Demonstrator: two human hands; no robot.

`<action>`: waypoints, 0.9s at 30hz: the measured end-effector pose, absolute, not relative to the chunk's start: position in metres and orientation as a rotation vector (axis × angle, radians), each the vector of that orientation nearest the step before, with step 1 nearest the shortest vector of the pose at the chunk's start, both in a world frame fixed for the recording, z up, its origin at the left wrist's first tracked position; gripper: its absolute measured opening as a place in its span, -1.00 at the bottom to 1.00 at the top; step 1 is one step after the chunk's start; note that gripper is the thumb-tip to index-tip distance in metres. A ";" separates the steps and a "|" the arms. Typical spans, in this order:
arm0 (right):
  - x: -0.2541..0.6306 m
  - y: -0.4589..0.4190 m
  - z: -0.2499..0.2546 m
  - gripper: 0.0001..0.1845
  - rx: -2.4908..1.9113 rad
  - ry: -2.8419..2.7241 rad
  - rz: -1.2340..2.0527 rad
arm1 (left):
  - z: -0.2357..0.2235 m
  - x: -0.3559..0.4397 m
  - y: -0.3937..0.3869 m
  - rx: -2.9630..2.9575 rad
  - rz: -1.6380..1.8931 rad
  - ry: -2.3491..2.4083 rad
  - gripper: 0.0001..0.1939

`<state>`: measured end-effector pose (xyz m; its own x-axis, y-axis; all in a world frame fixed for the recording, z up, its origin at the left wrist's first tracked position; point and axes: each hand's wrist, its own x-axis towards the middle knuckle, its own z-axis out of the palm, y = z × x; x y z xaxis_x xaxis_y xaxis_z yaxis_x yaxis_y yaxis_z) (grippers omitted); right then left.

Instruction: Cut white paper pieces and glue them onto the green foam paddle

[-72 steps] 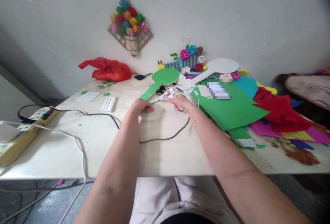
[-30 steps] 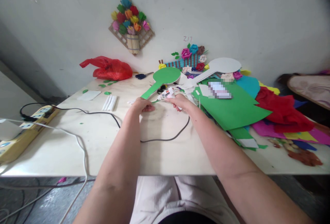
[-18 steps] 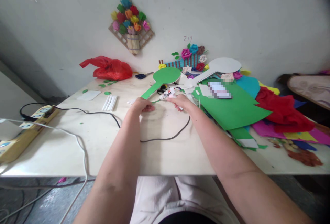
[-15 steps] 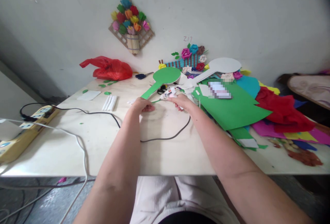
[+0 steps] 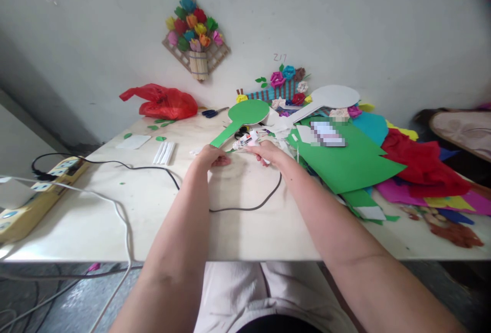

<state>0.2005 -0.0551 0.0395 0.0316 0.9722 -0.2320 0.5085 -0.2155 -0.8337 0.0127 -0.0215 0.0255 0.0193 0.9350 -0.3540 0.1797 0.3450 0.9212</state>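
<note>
My right hand (image 5: 269,153) is closed on a white glue gun (image 5: 251,139), its black cord (image 5: 264,202) looping down over the table. The gun points left, toward my left hand (image 5: 215,156). My left fingers are closed at the lower end of a green round paddle-shaped card (image 5: 248,112), whose handle slants down to them. A bit of thin green strip shows between the gun's front and my left fingers; its end at the fingers is hidden. Dark-handled scissors (image 5: 241,132) lie partly visible behind the gun.
White glue sticks (image 5: 164,153) lie left, near a yellow power strip (image 5: 57,179). A red plastic bag (image 5: 166,103) and blue scissors (image 5: 210,113) stand behind. Right are a white paddle-shaped card (image 5: 337,96), green sheets (image 5: 345,164), a phone (image 5: 326,133) and red crepe paper (image 5: 422,164).
The glue gun in my right hand has shifted slightly left, toward my left fingers, and less of the green strip shows. My left hand and the green card stay put.
</note>
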 end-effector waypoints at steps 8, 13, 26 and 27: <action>0.196 -0.055 0.040 -0.54 -1.801 -1.604 0.997 | 0.025 0.012 -0.022 1.075 0.822 1.433 -0.93; 0.203 -0.049 0.036 -0.57 -1.813 -1.602 0.970 | 0.027 0.013 -0.024 1.068 0.835 1.433 -0.93; 0.196 -0.052 0.038 -0.57 -1.806 -1.627 0.967 | 0.025 0.013 -0.022 1.084 0.837 1.453 -0.90; 0.196 -0.052 0.038 -0.56 -1.808 -1.625 0.962 | 0.025 0.013 -0.022 1.087 0.837 1.453 -0.89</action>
